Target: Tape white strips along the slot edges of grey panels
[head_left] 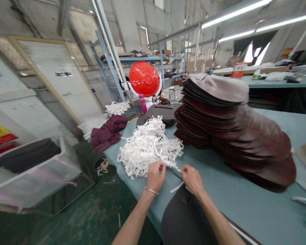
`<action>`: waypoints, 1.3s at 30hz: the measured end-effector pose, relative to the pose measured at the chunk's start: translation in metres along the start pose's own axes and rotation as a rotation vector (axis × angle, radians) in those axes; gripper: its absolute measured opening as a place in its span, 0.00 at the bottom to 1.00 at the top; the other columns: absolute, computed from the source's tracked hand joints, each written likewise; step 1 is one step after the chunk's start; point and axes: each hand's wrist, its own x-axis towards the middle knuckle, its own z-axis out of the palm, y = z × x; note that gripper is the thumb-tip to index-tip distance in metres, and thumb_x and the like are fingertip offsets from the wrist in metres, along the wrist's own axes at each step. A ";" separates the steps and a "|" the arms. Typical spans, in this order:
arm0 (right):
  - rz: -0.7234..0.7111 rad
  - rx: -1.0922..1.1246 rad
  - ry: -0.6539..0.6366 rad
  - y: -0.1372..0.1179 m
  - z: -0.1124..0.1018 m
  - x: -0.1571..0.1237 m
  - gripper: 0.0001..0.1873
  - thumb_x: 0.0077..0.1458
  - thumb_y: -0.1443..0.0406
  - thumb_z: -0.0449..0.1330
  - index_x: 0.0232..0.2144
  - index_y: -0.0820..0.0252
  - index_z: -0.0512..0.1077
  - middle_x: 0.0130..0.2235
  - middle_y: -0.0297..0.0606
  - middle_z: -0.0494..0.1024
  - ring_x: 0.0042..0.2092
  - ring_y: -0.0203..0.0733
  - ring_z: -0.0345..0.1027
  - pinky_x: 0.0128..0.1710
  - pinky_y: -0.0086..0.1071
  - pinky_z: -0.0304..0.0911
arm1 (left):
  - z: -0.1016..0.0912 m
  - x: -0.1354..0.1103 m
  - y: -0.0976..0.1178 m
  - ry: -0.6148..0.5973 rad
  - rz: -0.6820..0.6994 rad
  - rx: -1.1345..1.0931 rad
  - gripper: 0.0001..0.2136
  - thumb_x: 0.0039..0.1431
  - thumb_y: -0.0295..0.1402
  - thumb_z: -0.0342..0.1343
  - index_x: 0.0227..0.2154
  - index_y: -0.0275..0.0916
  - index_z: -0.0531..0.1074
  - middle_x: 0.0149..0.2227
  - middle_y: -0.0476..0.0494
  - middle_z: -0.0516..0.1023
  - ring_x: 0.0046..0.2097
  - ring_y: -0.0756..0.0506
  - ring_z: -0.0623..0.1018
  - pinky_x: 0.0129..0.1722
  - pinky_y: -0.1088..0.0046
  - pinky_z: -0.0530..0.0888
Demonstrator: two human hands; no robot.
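A loose heap of narrow white strips (153,146) lies on the blue-green table in front of me. At its near edge my left hand (156,176) is closed in a pinch on a white strip (177,169). This strip stretches across toward my right hand (192,177), whose thumb and finger are pinched at its other side. Just below the hands, another short strip (177,187) rests on the cloth. Under my right forearm lies a dark rounded flat piece (185,217), partly covered by the arm. The exact fingertip contact is hard to see.
A tall, leaning stack of dark brown leather-like pieces (229,132) stands at the right. Behind the heap are a black padded piece (162,112), a pink bottle (142,103) and a red basin (145,79). A striped cloth (109,132) hangs over the left edge; a white bin (63,166) stands beyond.
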 end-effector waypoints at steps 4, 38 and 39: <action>-0.032 0.042 -0.012 -0.003 0.007 -0.004 0.10 0.54 0.62 0.51 0.30 0.54 0.72 0.32 0.37 0.77 0.38 0.40 0.69 0.34 0.28 0.54 | -0.007 0.004 0.026 -0.087 0.202 0.071 0.09 0.63 0.31 0.45 0.43 0.40 0.67 0.35 0.44 0.70 0.40 0.46 0.70 0.40 0.69 0.67; 0.124 0.678 -0.215 0.039 -0.006 -0.096 0.14 0.52 0.53 0.51 0.25 0.57 0.61 0.17 0.23 0.55 0.19 0.30 0.50 0.20 0.26 0.46 | -0.028 -0.026 0.075 -0.819 0.228 -0.266 0.14 0.65 0.37 0.40 0.34 0.41 0.71 0.32 0.49 0.75 0.37 0.49 0.72 0.41 0.73 0.65; 0.111 0.679 -0.241 0.049 -0.016 -0.109 0.14 0.53 0.54 0.52 0.25 0.58 0.63 0.17 0.24 0.56 0.20 0.30 0.50 0.21 0.25 0.46 | -0.026 -0.036 0.078 -0.861 0.163 -0.307 0.15 0.66 0.37 0.40 0.32 0.40 0.71 0.30 0.49 0.74 0.35 0.50 0.72 0.39 0.75 0.66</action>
